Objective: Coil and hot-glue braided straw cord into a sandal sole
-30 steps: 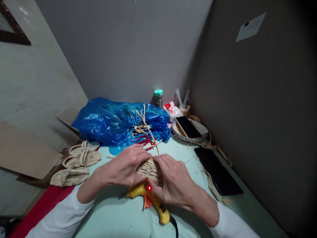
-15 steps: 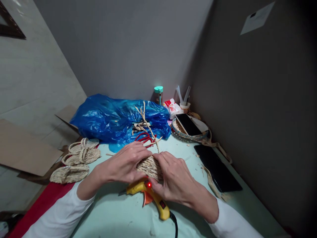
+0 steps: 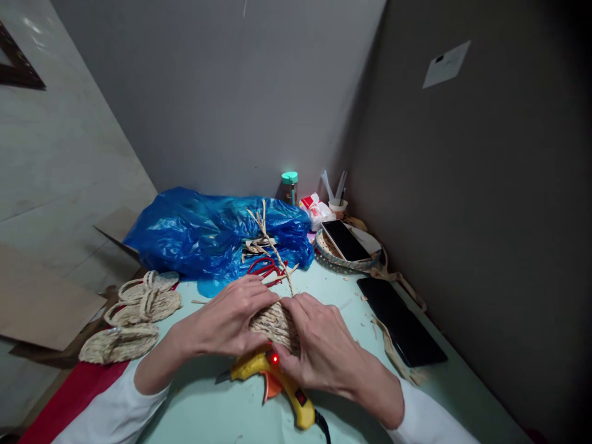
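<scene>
Grey walls [image 3: 208, 105] meet in a corner beyond our pale green tabletop [image 3: 194, 394]. Left of our left hand [image 3: 235, 316] sit straw sandals [image 3: 155, 306]; past it bulges a blue bag [image 3: 185, 237]. Just beyond both hands, red scissors [image 3: 256, 267] lie partly behind a straw cord [image 3: 276, 250]. Farther off, past our right hand [image 3: 320, 340], a phone [image 3: 348, 241] rests on a basket [image 3: 375, 261]; right of that hand lies a flat black slab [image 3: 402, 324]. Nearest us, a yellow glue gun [image 3: 291, 396] lies below the hands, its red light beside our right thumb.

Both hands are curled, fingers and thumbs gripping the woven straw piece [image 3: 274, 322] between them. Since half a second ago our view has swung slightly; the grip looks unchanged. Print on the wall paper [image 3: 446, 65] and the red-and-white packet [image 3: 317, 213] is too small for us to read.
</scene>
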`<state>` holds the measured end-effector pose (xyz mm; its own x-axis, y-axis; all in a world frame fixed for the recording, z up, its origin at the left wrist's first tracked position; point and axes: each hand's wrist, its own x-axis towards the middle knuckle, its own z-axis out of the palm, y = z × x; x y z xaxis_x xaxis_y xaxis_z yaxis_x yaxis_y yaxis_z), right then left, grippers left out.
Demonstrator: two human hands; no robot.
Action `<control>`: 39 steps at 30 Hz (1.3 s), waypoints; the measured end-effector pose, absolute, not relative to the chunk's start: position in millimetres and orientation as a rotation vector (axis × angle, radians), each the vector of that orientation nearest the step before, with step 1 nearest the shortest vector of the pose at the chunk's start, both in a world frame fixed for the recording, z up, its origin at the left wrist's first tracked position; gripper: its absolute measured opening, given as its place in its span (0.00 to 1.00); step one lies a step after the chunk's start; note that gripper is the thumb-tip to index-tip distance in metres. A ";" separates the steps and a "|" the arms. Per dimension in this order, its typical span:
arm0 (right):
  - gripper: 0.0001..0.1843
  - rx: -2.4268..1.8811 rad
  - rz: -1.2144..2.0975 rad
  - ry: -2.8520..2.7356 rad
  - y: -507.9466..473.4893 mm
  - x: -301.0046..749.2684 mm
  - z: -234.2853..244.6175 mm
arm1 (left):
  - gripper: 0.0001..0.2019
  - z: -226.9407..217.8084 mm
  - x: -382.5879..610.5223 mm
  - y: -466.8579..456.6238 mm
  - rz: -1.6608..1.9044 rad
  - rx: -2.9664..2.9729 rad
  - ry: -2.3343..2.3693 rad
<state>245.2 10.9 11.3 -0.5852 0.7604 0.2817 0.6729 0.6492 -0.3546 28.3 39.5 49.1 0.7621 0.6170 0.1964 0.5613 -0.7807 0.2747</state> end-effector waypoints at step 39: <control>0.26 -0.831 -0.240 -1.877 19.8 260.7 32.4 | 0.06 91.7 6.5 38.2 1.578 1.723 1.719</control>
